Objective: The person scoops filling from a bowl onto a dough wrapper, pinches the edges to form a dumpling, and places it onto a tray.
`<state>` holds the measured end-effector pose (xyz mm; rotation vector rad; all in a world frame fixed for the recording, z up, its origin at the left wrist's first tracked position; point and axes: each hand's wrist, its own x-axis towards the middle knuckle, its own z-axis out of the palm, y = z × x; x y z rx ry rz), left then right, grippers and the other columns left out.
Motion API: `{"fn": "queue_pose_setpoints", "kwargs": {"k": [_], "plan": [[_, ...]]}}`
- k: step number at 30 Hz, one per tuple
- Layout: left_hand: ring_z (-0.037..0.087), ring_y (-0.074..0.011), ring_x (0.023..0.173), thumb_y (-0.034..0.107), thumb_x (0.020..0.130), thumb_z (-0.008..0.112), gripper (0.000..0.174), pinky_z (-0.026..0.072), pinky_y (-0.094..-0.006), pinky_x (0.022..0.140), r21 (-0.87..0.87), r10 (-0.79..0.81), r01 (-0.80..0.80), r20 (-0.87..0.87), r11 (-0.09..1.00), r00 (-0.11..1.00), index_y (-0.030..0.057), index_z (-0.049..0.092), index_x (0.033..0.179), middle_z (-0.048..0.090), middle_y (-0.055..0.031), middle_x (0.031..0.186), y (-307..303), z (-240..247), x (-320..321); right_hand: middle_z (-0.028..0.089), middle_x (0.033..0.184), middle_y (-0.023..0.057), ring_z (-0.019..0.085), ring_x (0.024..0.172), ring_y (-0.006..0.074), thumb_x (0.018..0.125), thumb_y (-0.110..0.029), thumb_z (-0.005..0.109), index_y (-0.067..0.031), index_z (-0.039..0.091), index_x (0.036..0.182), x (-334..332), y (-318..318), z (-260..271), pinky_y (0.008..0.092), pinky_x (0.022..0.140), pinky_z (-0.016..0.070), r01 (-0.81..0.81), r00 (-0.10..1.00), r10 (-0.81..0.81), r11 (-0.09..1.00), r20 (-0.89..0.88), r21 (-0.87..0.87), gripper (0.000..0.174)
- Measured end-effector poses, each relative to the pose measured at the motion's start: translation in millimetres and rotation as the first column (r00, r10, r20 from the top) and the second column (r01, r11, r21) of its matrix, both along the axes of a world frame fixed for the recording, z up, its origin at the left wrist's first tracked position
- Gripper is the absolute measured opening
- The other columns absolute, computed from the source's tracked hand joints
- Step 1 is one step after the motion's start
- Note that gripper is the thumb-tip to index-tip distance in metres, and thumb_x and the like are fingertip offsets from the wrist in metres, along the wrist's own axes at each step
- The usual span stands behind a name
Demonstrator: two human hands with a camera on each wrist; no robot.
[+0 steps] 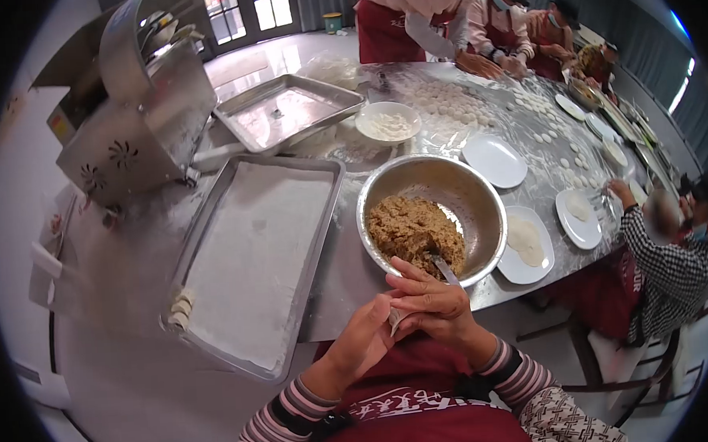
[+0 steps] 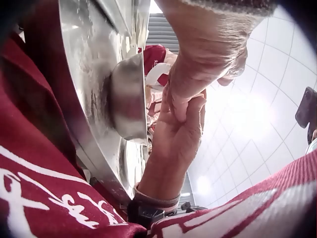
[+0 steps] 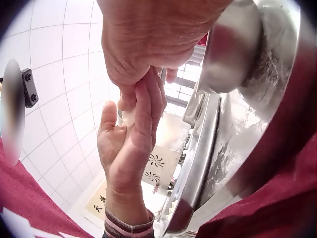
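Low in the head view, a small pale piece of dough [image 1: 395,318] shows between my left hand [image 1: 359,342] and my right hand [image 1: 438,306], partly covered by fingers. The right wrist view has the dough [image 3: 129,117] in the fingers of my right hand [image 3: 153,42], against the left hand [image 3: 131,156], whose thumb stands apart. My hands meet in the left wrist view too, left [image 2: 208,54] above right [image 2: 173,136], hiding the dough. Just beyond them is a steel bowl [image 1: 485,206] of brown filling [image 1: 410,228], a utensil handle [image 1: 445,270] leaning at its near rim.
Left of the bowl lies a floured tray [image 1: 259,250] with several dumplings [image 1: 182,308] at its near left corner. Behind are an empty metal tray [image 1: 284,112], a flour bowl [image 1: 387,125] and a machine [image 1: 136,112]. Plates [image 1: 525,270] stand right; people work around the far table side.
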<state>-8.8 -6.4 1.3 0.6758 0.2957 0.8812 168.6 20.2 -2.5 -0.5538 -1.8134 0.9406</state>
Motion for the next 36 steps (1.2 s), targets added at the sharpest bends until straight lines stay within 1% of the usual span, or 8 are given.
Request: {"fn": "queue_pose_setpoints", "kwargs": {"k": [12,15,19,20,23,27,32,36], "plan": [[0.053,-0.0145,0.095,0.046,0.099,0.039,0.053,0.0435,-0.0306,0.089,-0.082,-0.070,0.072,0.038,0.994,0.997,0.0034,0.046,0.129,0.056,-0.0049,0.107,11,-4,-8,0.060,0.126,0.0146,0.037,0.135,0.0350,0.068,-0.004,0.076,-0.0065,0.074,0.099,-6,6,11,0.0416,0.106,0.0366,-0.058,0.994,0.061,0.997,0.087,-0.042,0.031],[0.054,-0.0150,0.099,0.045,0.099,0.041,0.053,0.0433,-0.0309,0.091,-0.085,-0.074,0.076,0.031,0.993,0.997,0.0025,0.046,0.129,0.056,-0.0062,0.111,9,8,-7,0.061,0.125,0.0125,0.034,0.137,0.0348,0.070,-0.003,0.075,-0.0070,0.074,0.099,-1,10,13,0.0416,0.105,0.0354,-0.134,0.974,0.137,0.991,0.182,-0.027,0.029],[0.051,-0.0199,0.116,0.053,0.096,0.039,0.071,0.0398,-0.0331,0.101,-0.115,-0.191,0.193,0.025,0.975,0.981,-0.0038,0.032,0.139,0.050,-0.0139,0.129,14,-6,-12,0.061,0.126,0.0102,0.034,0.137,0.0339,0.072,-0.005,0.075,-0.0071,0.073,0.099,1,11,1,0.0433,0.107,0.0332,-0.169,0.979,0.167,0.986,0.117,0.008,0.027],[0.052,-0.0140,0.099,0.051,0.097,0.040,0.067,0.0430,-0.0291,0.091,-0.175,-0.137,0.140,0.026,0.975,0.990,-0.0052,0.040,0.134,0.055,-0.0085,0.113,11,0,-9,0.061,0.126,0.0094,0.034,0.137,0.0337,0.073,-0.006,0.075,-0.0072,0.073,0.099,1,10,0,0.0440,0.108,0.0323,-0.194,0.977,0.193,0.981,0.092,0.002,0.027],[0.053,-0.0137,0.098,0.050,0.097,0.040,0.066,0.0437,-0.0286,0.090,-0.239,-0.145,0.140,-0.004,0.961,0.989,-0.0055,0.041,0.133,0.055,-0.0090,0.114,10,6,-8,0.059,0.128,0.0077,0.035,0.136,0.0339,0.074,-0.008,0.075,-0.0079,0.073,0.101,1,8,0,0.0455,0.108,0.0317,-0.195,0.977,0.195,0.981,0.085,-0.009,0.028],[0.052,-0.0185,0.110,0.059,0.094,0.037,0.079,0.0414,-0.0317,0.097,-0.091,-0.285,0.281,-0.031,0.955,0.958,-0.0049,0.032,0.139,0.050,-0.0136,0.128,18,0,-13,0.058,0.130,0.0064,0.024,0.141,0.0333,0.075,-0.009,0.074,-0.0113,0.073,0.103,1,9,8,0.0451,0.112,0.0249,-0.247,0.951,0.244,0.969,0.191,-0.010,0.028],[0.052,-0.0176,0.108,0.059,0.094,0.039,0.079,0.0422,-0.0305,0.094,-0.152,-0.225,0.203,-0.152,0.967,0.962,-0.0049,0.033,0.139,0.051,-0.0125,0.127,13,10,-11,0.059,0.128,0.0064,0.024,0.141,0.0328,0.075,-0.011,0.074,-0.0092,0.074,0.099,1,8,1,0.0454,0.111,0.0267,-0.239,0.962,0.234,0.971,0.142,0.021,0.025],[0.052,-0.0189,0.108,0.055,0.095,0.040,0.072,0.0417,-0.0318,0.096,-0.169,-0.255,0.242,-0.060,0.955,0.965,-0.0041,0.037,0.136,0.052,-0.0126,0.125,17,-5,-14,0.058,0.130,0.0078,0.022,0.142,0.0334,0.076,-0.012,0.073,-0.0076,0.074,0.094,-1,8,-6,0.0474,0.110,0.0258,-0.241,0.963,0.236,0.970,0.131,0.018,0.018]]}}
